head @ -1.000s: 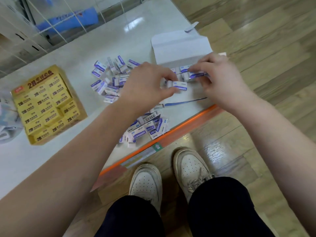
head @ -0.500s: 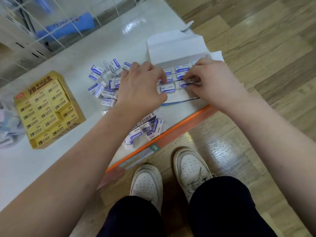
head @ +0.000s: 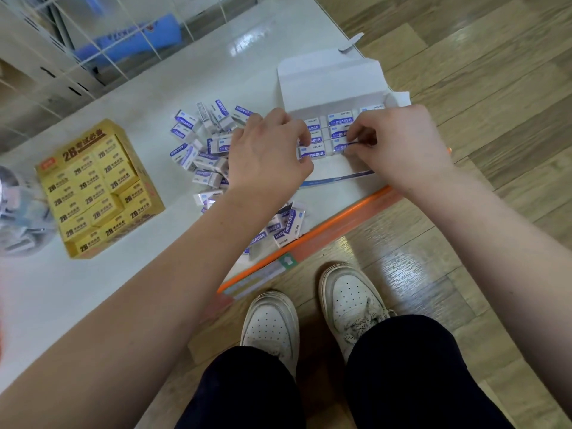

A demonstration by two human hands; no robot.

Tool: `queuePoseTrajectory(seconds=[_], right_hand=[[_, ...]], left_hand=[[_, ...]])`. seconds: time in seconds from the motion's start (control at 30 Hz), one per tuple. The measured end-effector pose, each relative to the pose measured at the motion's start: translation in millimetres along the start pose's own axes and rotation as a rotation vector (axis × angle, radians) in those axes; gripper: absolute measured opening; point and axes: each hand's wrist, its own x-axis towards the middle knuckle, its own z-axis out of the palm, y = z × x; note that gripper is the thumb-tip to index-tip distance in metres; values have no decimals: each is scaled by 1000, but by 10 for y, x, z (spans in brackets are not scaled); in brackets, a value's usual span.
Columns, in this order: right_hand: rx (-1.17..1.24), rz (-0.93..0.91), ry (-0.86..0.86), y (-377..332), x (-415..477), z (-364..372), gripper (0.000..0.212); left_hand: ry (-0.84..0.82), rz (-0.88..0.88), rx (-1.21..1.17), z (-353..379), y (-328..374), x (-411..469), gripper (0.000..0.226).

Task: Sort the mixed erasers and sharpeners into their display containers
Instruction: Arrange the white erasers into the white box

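Note:
An open white display box (head: 331,82) lies near the counter's right edge, its lid folded back. Rows of white and purple erasers (head: 340,120) fill its far part. My left hand (head: 269,153) curls its fingers round an eraser (head: 312,152) at the near left of the rows. My right hand (head: 399,147) pinches another eraser (head: 340,146) beside it on the right. A loose heap of the same erasers (head: 201,150) lies left of the box, and more (head: 286,229) sit by the counter's front edge.
A yellow box of 2B erasers (head: 96,187) stands at the left. A clear bag or jar of small items (head: 18,212) shows at the far left edge. The white counter has an orange front strip (head: 325,233). Wire racks stand behind; my shoes are on wooden floor below.
Both hands have moved their erasers down into the box and now hold them in the nearest row. The view has tilted slightly.

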Motion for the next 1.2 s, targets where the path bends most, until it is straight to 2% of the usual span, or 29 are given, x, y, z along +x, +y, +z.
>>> queuePoseTrajectory(seconds=[0.23,0.3,0.37,0.47,0.57,0.67,0.77,0.87,1.03,1.2], right_hand=[[-45,-1,-102,-75,61,-44,21],[-50,-28,-54,-158,79,-82,24],[13,-77,-26,-290,47,-138,22],[157,-203,-165,-484,-57,-193,17],[188,-312,-333,-597,-186,-174,14],[153,-287,-385,-620,-312,-153,16],[122,-243,-430,-615,-402,-116,27],[97,-233,-488,-608,-431,-45,33],[112,-223,-484,-610,-419,11,33],[103,-198,-392,-601,-469,81,31]], left_hand=[[-76,85,-150,-20,-104,37,24],[-45,97,-252,-85,-149,20,24],[3,76,-328,-178,-207,-30,23],[-31,35,-388,-335,-365,-164,20],[-159,41,-352,-448,-528,-357,12],[-207,87,-332,-439,-614,-545,9],[-198,158,-330,-304,-627,-683,19],[-156,224,-199,-138,-602,-765,36],[-68,195,-143,-67,-564,-769,34],[-25,185,-139,-22,-524,-753,40]])
